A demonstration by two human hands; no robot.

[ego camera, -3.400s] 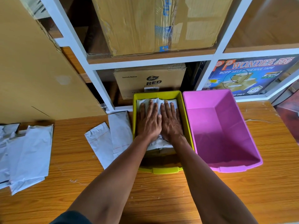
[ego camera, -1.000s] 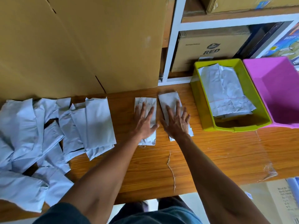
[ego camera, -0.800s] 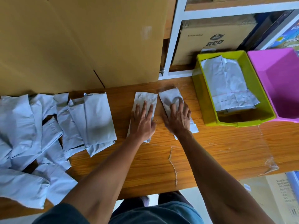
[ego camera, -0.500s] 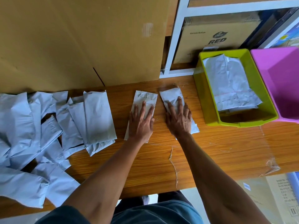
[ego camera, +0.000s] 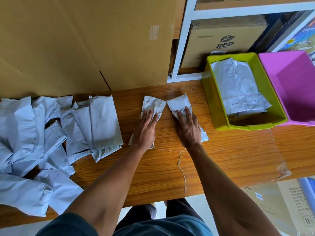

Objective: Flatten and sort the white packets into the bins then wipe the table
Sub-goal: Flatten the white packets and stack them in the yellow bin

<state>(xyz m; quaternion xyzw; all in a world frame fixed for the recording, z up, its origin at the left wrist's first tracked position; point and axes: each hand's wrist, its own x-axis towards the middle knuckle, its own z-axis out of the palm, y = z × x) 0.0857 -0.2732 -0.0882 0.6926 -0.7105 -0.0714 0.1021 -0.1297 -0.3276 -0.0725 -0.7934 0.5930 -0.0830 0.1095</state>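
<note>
Flat, straight-fingered left hand (ego camera: 144,132) and right hand (ego camera: 189,130) each press a crinkled white packet (ego camera: 154,103) (ego camera: 179,103) onto the wood-grain bench (ego camera: 230,150).

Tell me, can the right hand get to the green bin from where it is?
Probably yes. The right hand presses a small packet flat on the table, and the green bin sits just to its right with only bare wood between them and its top open.

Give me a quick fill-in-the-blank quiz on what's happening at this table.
1. Each hand, left hand and right hand, presses flat on a white ____.
2. The flattened packets lie in the ____ bin.
3. The pink bin holds ____.
4. The loose pile of packets lies to the person's ____.

Missing words: packet; green; nothing; left
</note>
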